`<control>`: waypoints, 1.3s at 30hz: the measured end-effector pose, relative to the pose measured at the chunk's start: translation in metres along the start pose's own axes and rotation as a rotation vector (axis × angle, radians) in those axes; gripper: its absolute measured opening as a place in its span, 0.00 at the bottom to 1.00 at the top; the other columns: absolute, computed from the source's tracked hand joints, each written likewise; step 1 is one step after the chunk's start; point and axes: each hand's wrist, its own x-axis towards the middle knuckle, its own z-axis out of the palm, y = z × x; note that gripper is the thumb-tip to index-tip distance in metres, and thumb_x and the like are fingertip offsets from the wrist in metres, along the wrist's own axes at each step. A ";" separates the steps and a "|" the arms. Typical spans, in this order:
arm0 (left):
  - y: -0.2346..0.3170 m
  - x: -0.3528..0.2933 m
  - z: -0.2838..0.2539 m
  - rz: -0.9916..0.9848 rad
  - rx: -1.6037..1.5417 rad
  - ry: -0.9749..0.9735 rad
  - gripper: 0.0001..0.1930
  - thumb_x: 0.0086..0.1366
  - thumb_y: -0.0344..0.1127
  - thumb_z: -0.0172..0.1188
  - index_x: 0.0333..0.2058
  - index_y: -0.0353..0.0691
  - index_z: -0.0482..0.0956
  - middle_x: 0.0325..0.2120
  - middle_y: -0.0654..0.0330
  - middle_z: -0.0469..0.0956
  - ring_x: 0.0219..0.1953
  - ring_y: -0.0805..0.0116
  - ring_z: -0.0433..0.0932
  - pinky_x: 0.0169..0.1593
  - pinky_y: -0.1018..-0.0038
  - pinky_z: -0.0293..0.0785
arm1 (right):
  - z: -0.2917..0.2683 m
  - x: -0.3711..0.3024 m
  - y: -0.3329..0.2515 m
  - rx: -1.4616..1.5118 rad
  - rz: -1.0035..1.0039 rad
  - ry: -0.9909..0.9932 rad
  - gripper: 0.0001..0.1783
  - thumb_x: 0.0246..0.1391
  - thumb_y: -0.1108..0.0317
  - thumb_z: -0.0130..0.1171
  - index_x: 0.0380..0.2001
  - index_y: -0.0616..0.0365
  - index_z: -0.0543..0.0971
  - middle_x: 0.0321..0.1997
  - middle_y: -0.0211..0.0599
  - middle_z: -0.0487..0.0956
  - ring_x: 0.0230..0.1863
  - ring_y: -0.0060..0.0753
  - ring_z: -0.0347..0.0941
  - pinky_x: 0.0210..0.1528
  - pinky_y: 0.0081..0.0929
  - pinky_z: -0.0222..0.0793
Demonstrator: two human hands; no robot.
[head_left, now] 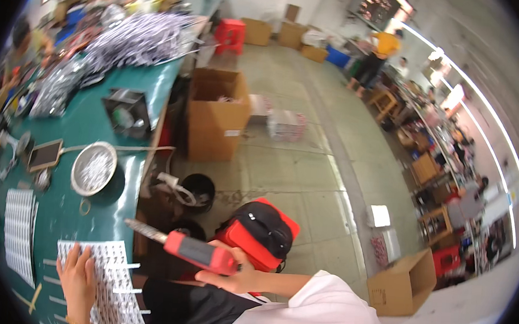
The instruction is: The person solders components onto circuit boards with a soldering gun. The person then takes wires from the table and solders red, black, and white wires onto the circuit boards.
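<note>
My left hand (77, 278) lies flat on a white sheet (108, 254) covered with rows of small dark marks or parts, its fingers stretched out. White strips stick out from the sheet's sides. My right hand (236, 275) is wrapped round the red handle of a hand tool (196, 252) with a dark grey panel and a narrow metal tip. The tip points left, over the table edge beyond the sheet; its exact kind I cannot make out. A second marked sheet (19, 229) lies to the left on the green table (108, 223).
Farther along the table are a white bowl (94, 168) of small silvery pieces, a black holder (127, 113) and a heap of pale strips (138, 39). A red stool (266, 232) with a black bag and a carton (217, 120) stand right. Other people work at the benches.
</note>
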 end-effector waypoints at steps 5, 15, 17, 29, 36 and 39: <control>-0.012 0.011 0.002 0.136 0.166 0.020 0.18 0.67 0.42 0.49 0.53 0.45 0.76 0.55 0.52 0.72 0.57 0.53 0.70 0.61 0.52 0.57 | -0.001 0.003 -0.014 -0.176 -0.463 0.024 0.24 0.51 0.73 0.66 0.50 0.61 0.68 0.28 0.33 0.79 0.26 0.21 0.77 0.30 0.18 0.69; -0.019 0.021 0.003 0.072 0.069 0.006 0.18 0.67 0.36 0.49 0.53 0.37 0.75 0.54 0.41 0.71 0.56 0.46 0.70 0.57 0.49 0.57 | -0.012 -0.009 -0.016 -0.149 -0.532 0.016 0.24 0.51 0.69 0.67 0.48 0.61 0.68 0.29 0.35 0.79 0.26 0.27 0.76 0.32 0.21 0.69; -0.024 0.024 -0.001 0.052 0.075 -0.003 0.18 0.67 0.35 0.50 0.53 0.36 0.74 0.53 0.40 0.71 0.54 0.45 0.71 0.55 0.50 0.58 | -0.015 -0.010 -0.019 -0.138 -0.515 0.010 0.24 0.51 0.69 0.67 0.47 0.61 0.68 0.29 0.35 0.79 0.26 0.27 0.76 0.32 0.21 0.69; -0.069 0.022 0.001 0.038 0.243 0.072 0.19 0.67 0.45 0.48 0.53 0.47 0.74 0.44 0.49 0.78 0.43 0.47 0.77 0.46 0.61 0.74 | -0.016 0.039 -0.012 -0.116 -0.464 -0.023 0.27 0.46 0.71 0.68 0.49 0.60 0.69 0.29 0.37 0.80 0.29 0.34 0.79 0.35 0.23 0.71; -0.066 0.008 -0.007 0.006 0.180 0.049 0.18 0.68 0.43 0.48 0.50 0.40 0.74 0.35 0.44 0.80 0.35 0.44 0.79 0.38 0.57 0.75 | -0.015 0.081 -0.004 -0.093 -0.595 -0.060 0.29 0.41 0.74 0.66 0.50 0.60 0.69 0.35 0.39 0.79 0.28 0.40 0.78 0.31 0.25 0.71; -0.085 -0.002 0.006 -0.076 0.297 0.147 0.19 0.65 0.46 0.50 0.50 0.43 0.73 0.27 0.49 0.81 0.26 0.46 0.80 0.39 0.54 0.75 | -0.019 0.090 -0.012 -0.130 -0.590 -0.096 0.29 0.41 0.75 0.66 0.50 0.60 0.69 0.35 0.39 0.80 0.29 0.40 0.78 0.31 0.26 0.71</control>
